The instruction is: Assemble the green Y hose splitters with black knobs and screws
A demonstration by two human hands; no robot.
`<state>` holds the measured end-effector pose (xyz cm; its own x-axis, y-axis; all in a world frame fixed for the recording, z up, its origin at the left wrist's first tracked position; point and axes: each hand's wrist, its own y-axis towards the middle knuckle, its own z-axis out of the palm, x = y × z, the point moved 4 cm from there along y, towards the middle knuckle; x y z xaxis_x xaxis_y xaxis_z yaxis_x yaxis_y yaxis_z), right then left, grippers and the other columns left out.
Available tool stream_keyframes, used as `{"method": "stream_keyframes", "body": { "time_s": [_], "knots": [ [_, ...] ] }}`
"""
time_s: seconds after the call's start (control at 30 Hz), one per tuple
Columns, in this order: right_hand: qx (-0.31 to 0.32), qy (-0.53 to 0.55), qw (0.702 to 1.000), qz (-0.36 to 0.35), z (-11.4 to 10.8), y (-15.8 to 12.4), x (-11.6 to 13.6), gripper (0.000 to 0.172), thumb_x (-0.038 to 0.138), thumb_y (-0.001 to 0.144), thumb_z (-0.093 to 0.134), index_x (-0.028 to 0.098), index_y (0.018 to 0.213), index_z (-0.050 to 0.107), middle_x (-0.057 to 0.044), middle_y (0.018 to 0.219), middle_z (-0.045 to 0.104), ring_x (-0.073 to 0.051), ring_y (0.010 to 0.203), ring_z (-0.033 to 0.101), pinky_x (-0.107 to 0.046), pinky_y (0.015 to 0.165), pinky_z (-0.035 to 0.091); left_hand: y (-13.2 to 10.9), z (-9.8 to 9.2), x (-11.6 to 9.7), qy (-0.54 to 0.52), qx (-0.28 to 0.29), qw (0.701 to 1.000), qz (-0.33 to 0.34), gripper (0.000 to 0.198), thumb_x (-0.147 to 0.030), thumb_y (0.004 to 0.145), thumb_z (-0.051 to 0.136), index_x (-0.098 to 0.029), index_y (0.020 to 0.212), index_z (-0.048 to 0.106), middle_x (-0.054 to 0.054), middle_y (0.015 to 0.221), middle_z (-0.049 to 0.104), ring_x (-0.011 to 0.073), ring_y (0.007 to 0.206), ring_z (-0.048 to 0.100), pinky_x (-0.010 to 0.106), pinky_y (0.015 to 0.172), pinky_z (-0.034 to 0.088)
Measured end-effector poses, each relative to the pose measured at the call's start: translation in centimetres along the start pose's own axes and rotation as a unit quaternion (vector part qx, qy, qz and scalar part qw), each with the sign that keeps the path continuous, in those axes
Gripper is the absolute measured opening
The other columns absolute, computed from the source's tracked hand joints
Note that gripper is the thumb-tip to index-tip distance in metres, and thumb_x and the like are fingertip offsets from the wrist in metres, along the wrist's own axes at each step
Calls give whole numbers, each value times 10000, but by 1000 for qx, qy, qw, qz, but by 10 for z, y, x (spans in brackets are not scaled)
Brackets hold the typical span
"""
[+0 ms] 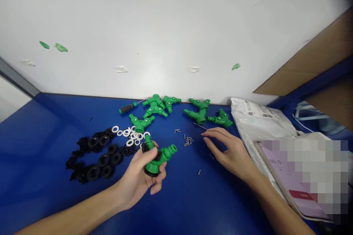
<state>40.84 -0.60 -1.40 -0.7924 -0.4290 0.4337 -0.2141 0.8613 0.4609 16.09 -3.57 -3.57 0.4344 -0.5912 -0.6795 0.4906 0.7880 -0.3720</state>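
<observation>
The left hand (138,176) has its fingers wrapped around a connector (151,169) bearing black parts (150,174) above the counter (176,205); the right hand (230,150), loosely curled, is beside a thin rod (199,125), its grip unclear. Much seems left: other connectors (139,125) look bare, and black pieces (79,176), white rings (134,136) and screws (199,172) lie loose.

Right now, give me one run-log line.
Left hand: holding green Y-shaped hose connector | Right hand: at thin metal rod, hold unclear | Screws: scattered on blue table
</observation>
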Motion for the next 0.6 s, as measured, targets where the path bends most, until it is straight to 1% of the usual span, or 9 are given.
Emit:
{"method": "stream_keyframes", "body": {
  "time_s": [0.07,0.1,0.13,0.2,0.3,0.37,0.47,0.53,0.6],
  "knots": [
    [5,2,1000,-1,1,-1,0,165,285,947,540,222,947,692,-85,951,721,-245,880,701,-410,808,593,-3,-3,1,100,-26,992,77,424,-408,793,772,-252,980,424,-30,753,583,125,617,559,225,520,456],
    [6,2,1000,-4,1,-1,0,162,281,948,541,221,948,691,-85,951,721,-244,880,701,-409,808,593,-4,-3,1,143,-32,983,110,447,-360,765,811,-250,967,427,-24,825,596,125,670,582,245,593,489],
    [7,2,1000,-8,2,-1,0,158,275,948,542,220,950,690,-84,952,720,-242,881,701,-409,809,591,-6,-4,2,176,-34,974,136,452,-324,750,830,-247,954,433,-16,896,604,120,716,592,255,656,500],
    [9,3,1000,-14,2,0,1,150,262,949,544,217,955,688,-84,951,718,-239,881,700,-407,804,589,-9,-5,4,224,-32,960,165,425,-282,751,832,-243,933,450,-9,965,607,116,771,596,253,715,492],
    [11,8,1000,-16,2,0,3,150,265,950,546,220,947,689,-85,940,717,-238,871,699,-398,791,589,-10,-6,3,265,-41,944,192,391,-266,746,833,-236,919,483,-8,951,608,119,778,599,244,723,495],
    [15,13,1000,-11,3,1,4,157,283,953,547,224,934,691,-87,934,717,-237,865,700,-391,782,591,-10,-7,4,277,-43,944,172,382,-295,745,829,-231,905,488,-24,861,584,98,654,578,228,621,501],
    [20,21,1000,-10,4,1,7,175,301,959,543,222,914,692,-86,922,716,-231,851,699,-381,773,592,-9,-5,10,281,-16,954,104,366,-377,779,788,-227,890,473,-57,729,521,54,456,471,192,433,445],
    [25,26,999,-14,5,2,10,181,297,963,541,215,907,693,-84,912,714,-224,836,696,-377,765,589,-9,-4,13,280,2,956,80,363,-410,800,762,-224,906,469,-29,795,572,41,441,468,182,410,445],
    [33,38,998,-22,7,4,16,182,280,968,535,207,905,689,-84,904,710,-217,823,690,-370,755,583,-9,-2,14,289,14,954,78,362,-425,814,745,-221,941,474,29,969,630,22,448,483,179,424,464]
  ]
}}
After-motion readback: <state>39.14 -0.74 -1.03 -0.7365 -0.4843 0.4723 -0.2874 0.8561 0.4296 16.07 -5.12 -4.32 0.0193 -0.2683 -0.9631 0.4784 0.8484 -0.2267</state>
